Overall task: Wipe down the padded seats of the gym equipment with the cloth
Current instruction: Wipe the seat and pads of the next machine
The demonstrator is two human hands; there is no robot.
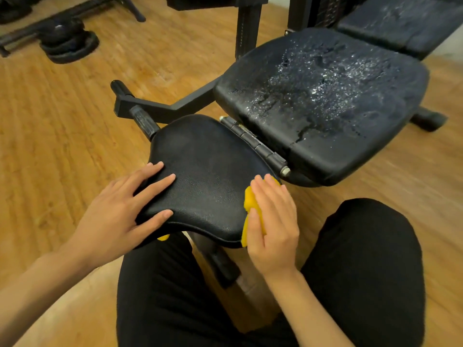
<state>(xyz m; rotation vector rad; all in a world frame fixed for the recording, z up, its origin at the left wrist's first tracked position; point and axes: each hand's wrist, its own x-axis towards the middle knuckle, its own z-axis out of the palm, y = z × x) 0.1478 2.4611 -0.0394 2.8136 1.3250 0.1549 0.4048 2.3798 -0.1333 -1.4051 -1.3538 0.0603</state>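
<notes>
A small black padded seat (210, 176) sits just in front of my knees. My left hand (125, 209) rests flat on its left edge, fingers spread and thumb on the front rim. My right hand (271, 221) presses a yellow cloth (250, 204) against the seat's right edge with fingers mostly straight; most of the cloth is hidden under the palm. Beyond a metal hinge (255, 144) lies a larger black pad (325, 103), its surface covered in wet droplets. A third wet pad (406, 21) lies farther back at the top right.
The bench's black steel frame with a foot bar (140, 106) juts out to the left. Weight plates and a bar (67, 43) lie on the wooden floor at top left. An upright post (248, 26) stands behind the bench. My knees in black trousers (363, 259) frame the seat.
</notes>
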